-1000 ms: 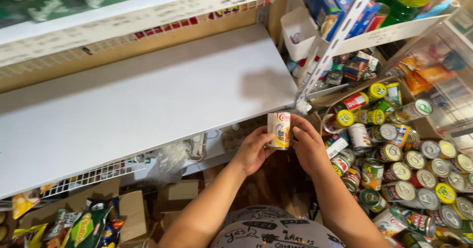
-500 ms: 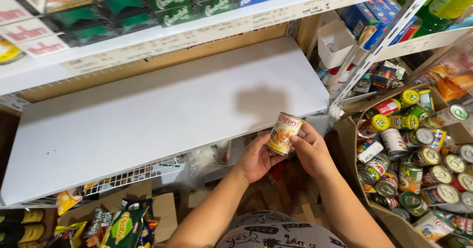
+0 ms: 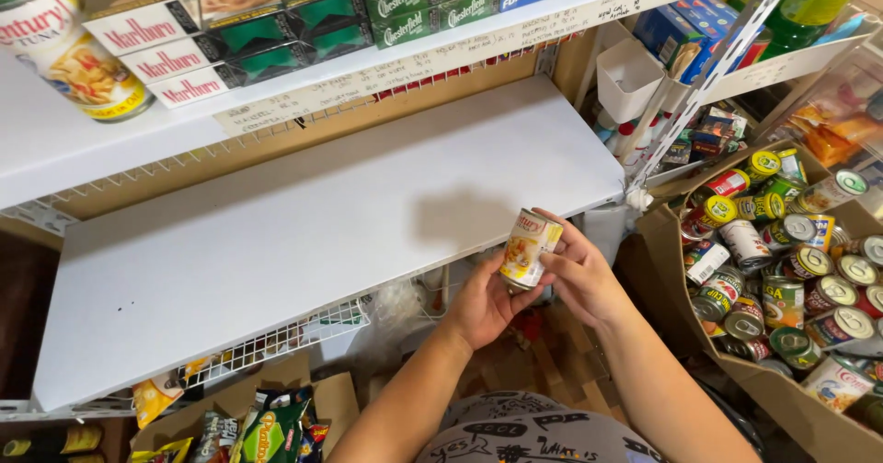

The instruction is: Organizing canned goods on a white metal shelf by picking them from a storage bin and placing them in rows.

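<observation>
Small yellow-labelled tin can (image 3: pixel 527 248) tilted, pinched between left hand (image 3: pixel 485 305) fingers under it and right hand (image 3: pixel 578 274) fingertips, just off the white shelf board (image 3: pixel 303 233) edge; loose grip, could slip and drop

The can (image 3: pixel 526 248) — small, with a yellow-and-white label — was tilted, held off the shelf's (image 3: pixel 303 233) front edge.

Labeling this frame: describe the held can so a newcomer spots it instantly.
Start at the wide white shelf and drop to its front edge on the right. There the left hand and right hand hold a small can, tilted, with a yellow and cream label. It is the only can off the cardboard box pile.
</observation>
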